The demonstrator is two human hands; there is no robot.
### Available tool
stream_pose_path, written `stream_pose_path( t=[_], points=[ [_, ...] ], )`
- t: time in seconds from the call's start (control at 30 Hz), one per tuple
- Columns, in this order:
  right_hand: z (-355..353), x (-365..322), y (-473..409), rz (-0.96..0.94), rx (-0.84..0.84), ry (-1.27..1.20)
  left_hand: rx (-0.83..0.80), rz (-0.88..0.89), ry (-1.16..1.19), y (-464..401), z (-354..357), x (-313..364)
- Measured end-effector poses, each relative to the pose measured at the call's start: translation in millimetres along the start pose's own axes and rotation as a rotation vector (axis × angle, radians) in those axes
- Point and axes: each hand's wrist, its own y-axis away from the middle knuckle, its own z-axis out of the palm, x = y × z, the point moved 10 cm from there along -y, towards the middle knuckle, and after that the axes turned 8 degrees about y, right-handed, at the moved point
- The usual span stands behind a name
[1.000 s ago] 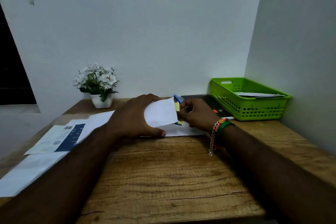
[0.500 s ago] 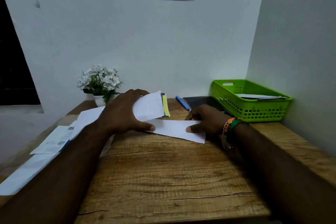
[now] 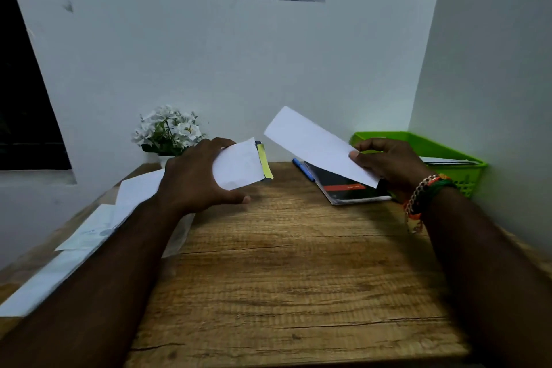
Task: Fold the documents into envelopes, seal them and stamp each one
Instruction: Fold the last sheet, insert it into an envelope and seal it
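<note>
My right hand [image 3: 388,166] pinches one end of a long white folded paper [image 3: 313,145] and holds it tilted in the air above the desk, its far end pointing up and left. My left hand [image 3: 194,176] grips a smaller white paper [image 3: 239,164] together with a yellow strip and a dark object [image 3: 264,161], just above the wooden desk [image 3: 298,278]. The two papers are apart, a short gap between them.
A green basket [image 3: 433,143] with papers stands at the back right corner. A dark booklet [image 3: 343,188] and a blue pen [image 3: 303,169] lie before it. Loose sheets [image 3: 89,236] cover the left edge. A pot of white flowers [image 3: 167,131] stands at the back left.
My right hand has lifted the long white paper off the desk and swung it up to the right. My left hand moved left with the smaller paper and yellow strip. The booklet is now uncovered.
</note>
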Motion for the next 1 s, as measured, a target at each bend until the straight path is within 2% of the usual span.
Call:
stream_pose_path(
  t=[0.13,0.37,0.6,0.7,0.83,0.9,1.0],
  points=[
    [8.2,5.0,-2.4,-0.009,-0.116,0.074,0.013,-0.009,0.014,1.5,-2.4,-0.8],
    [19.4,1.8,3.4,-0.038,-0.211,0.153,-0.029,-0.011,-0.02,2.6,2.9,3.6],
    [30.5,-1.5,7.5,-0.068,-0.273,0.231,-0.221,0.065,-0.099,9.7,33.5,31.9],
    [36.6,-9.7,8.2,-0.154,-0.198,0.275,-0.287,0.111,-0.134,18.3,48.2,50.8],
    [52.4,-17.3,12.3,-0.234,-0.105,0.276,-0.283,0.134,-0.158,20.4,52.9,59.7],
    [50.2,-9.8,6.9,-0.177,-0.061,0.195,-0.256,0.104,-0.147,15.9,47.7,51.5],
    [34.6,4.2,-0.9,-0.065,0.095,0.041,-0.182,0.053,-0.151,12.0,38.0,40.9]
  ],
)
